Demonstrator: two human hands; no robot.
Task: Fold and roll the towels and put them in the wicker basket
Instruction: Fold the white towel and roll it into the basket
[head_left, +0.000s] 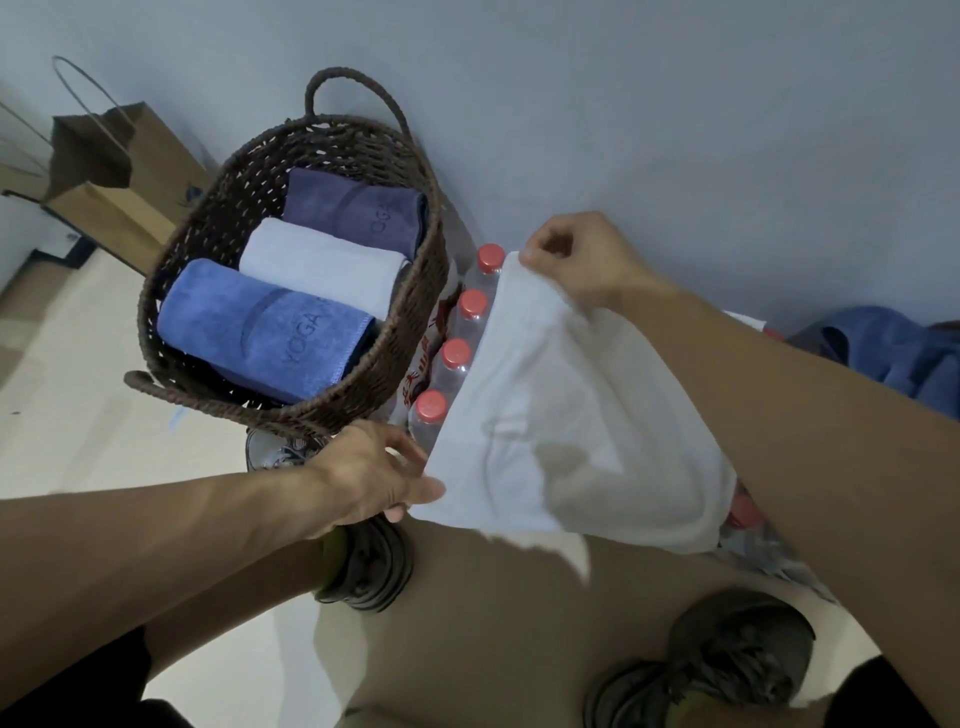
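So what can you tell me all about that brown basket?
The wicker basket is dark brown, woven with small gaps, oval, with a looped handle at each end. It stands upright on the pale floor beside red-capped bottles. Three rolled towels lie side by side inside: a blue one, a white one, a purple-grey one. No hand touches it.

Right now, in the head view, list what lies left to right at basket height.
Paper bag → wicker basket → red-capped bottles → white towel → crumpled blue towel.

A home corner is showing: a paper bag (111, 171) is standing upper left, bottled water (457, 343) sitting against the plain wall (675, 104).
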